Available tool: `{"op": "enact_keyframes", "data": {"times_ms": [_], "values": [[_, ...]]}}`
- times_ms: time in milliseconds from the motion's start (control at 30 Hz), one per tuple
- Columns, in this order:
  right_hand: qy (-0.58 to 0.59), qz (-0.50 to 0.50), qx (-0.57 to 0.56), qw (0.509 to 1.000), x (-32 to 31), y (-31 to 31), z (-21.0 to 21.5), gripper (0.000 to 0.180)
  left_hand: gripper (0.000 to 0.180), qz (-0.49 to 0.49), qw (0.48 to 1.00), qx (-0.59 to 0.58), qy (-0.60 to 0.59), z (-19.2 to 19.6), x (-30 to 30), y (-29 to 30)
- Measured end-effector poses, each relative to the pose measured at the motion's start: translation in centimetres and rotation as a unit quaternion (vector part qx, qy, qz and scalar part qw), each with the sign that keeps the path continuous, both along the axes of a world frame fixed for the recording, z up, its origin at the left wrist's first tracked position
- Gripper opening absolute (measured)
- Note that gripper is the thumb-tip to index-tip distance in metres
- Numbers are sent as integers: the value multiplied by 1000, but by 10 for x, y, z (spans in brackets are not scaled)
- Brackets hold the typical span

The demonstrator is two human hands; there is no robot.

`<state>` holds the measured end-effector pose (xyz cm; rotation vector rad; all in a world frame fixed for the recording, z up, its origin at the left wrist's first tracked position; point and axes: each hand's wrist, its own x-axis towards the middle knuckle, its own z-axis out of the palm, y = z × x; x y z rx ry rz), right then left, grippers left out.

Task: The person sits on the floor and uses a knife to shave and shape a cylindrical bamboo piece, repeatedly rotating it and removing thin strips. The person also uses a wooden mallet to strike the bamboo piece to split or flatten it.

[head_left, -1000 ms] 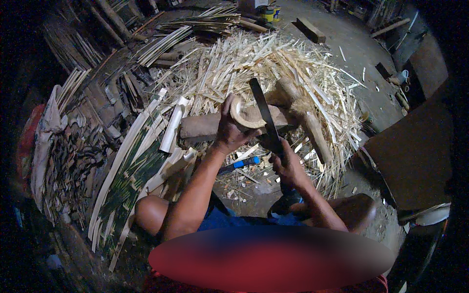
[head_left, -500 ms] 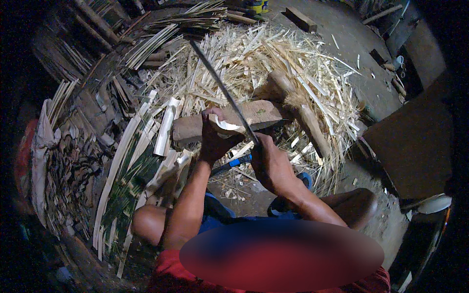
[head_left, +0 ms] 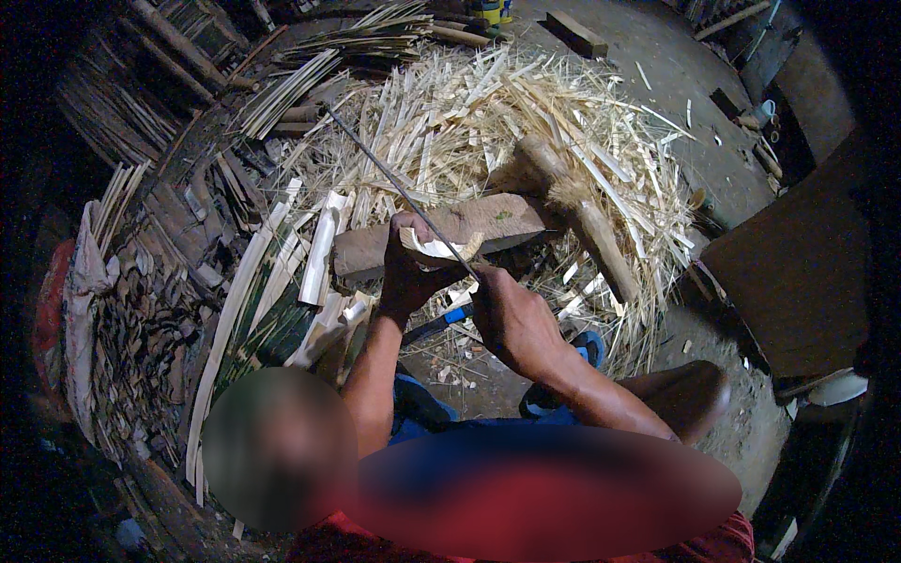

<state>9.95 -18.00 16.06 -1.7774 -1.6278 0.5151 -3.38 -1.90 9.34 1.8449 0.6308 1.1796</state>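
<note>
Gripping the bamboo piece point(head_left: 435, 249) in my left hand point(head_left: 405, 274), near the wooden block point(head_left: 502, 220), my right hand point(head_left: 519, 319) clenched round the long knife point(head_left: 402, 190), tip swung further left than half a second ago.

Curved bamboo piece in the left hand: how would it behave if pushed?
The curved bamboo piece is likely stiff, as its visible edge looks fairly thick. Its rounded shape could make it rock if set down and nudged. Being a hollow trough, it is probably light for its size.
</note>
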Motion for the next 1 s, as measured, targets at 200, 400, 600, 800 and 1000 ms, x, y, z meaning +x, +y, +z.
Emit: {"op": "enact_keyframes", "data": {"times_ms": [200, 400, 600, 800, 1000], "values": [[-18, 18, -17, 1000, 0, -1, 4, 27, 74, 4, 1000, 5, 19, 1, -2, 4], [-22, 23, -22, 999, -1, 0, 9, 35, 73, 22, 998, 53, 15, 0, -1, 4], [-26, 19, -34, 999, -3, 0, 12, 31, 74, 11, 1000, 20, 10, 3, -3, 2], [-38, 26, -12, 999, 1, 5, 13, 24, 74, 26, 999, -15, 28, 13, -2, -2], [-19, 27, 22, 999, 0, 8, 15, 27, 73, 25, 999, -22, -18, 24, -6, -5]]}}
